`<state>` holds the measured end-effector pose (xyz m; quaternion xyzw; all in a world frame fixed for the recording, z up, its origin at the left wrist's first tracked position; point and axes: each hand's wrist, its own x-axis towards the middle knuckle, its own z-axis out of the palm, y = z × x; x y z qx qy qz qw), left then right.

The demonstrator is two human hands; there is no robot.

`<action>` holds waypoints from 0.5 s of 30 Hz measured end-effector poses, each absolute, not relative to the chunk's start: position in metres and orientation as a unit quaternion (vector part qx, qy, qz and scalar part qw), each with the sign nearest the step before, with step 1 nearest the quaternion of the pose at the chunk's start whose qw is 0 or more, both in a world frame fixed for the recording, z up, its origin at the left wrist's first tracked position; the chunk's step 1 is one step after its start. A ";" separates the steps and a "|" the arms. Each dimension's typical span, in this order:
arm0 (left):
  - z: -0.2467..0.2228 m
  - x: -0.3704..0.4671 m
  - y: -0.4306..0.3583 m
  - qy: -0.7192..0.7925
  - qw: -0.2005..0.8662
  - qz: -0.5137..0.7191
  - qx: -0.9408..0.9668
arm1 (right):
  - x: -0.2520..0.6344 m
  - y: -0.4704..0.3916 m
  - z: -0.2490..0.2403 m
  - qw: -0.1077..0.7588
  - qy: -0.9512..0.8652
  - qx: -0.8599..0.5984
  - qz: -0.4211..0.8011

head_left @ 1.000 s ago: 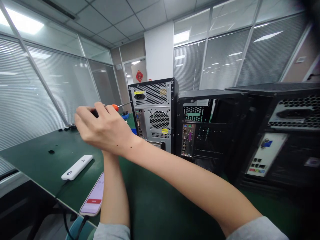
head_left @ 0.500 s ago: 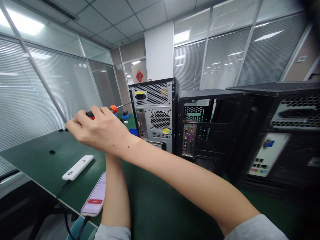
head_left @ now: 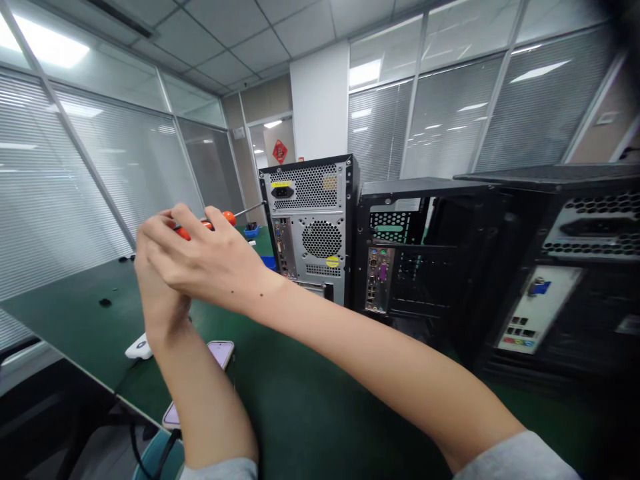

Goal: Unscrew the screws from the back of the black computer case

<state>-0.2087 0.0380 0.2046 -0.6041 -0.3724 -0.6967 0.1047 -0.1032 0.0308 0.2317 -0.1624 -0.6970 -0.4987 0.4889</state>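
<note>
A screwdriver (head_left: pixel 229 218) with a red and black handle points away from me to the right. Its thin metal shaft reaches the upper left rear edge of a computer case (head_left: pixel 320 207), where the tip appears to touch. My right hand (head_left: pixel 210 260) crosses over from the right, its fingers closed round the handle. Behind and beside it, my left hand (head_left: pixel 153 257) is closed at the rear end of the same handle, its fingers partly covered by my right hand. The case stands upright, showing its grey back with power socket, fan grille and ports.
Two more black computer cases (head_left: pixel 425 253) stand to the right. On the green table (head_left: pixel 310 393) lie a phone (head_left: pixel 220 351) and a white device (head_left: pixel 139 347), both partly behind my left arm. Small blue trays (head_left: pixel 251 231) sit beyond my hands. Black cables hang off the near left edge.
My left hand and forearm have swung left and come out from behind my right hand, now covering more of the phone and white device. The right hand has shifted its grip slightly; the shaft stays at the case edge.
</note>
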 end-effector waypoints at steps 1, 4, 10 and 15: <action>0.205 -0.208 0.038 -0.369 0.135 -0.698 -0.599 | -0.103 0.031 0.231 0.487 -0.702 -0.162 -0.494; 0.207 -0.203 0.036 -0.350 0.190 -0.697 -0.596 | -0.103 0.034 0.228 0.496 -0.706 -0.163 -0.478; 0.212 -0.192 0.019 -0.386 0.148 -0.700 -0.583 | -0.072 0.015 0.213 0.475 -0.710 -0.168 -0.492; 0.211 -0.204 0.019 -0.490 0.241 -0.656 -0.521 | -0.033 -0.015 0.179 0.437 -0.766 -0.141 -0.449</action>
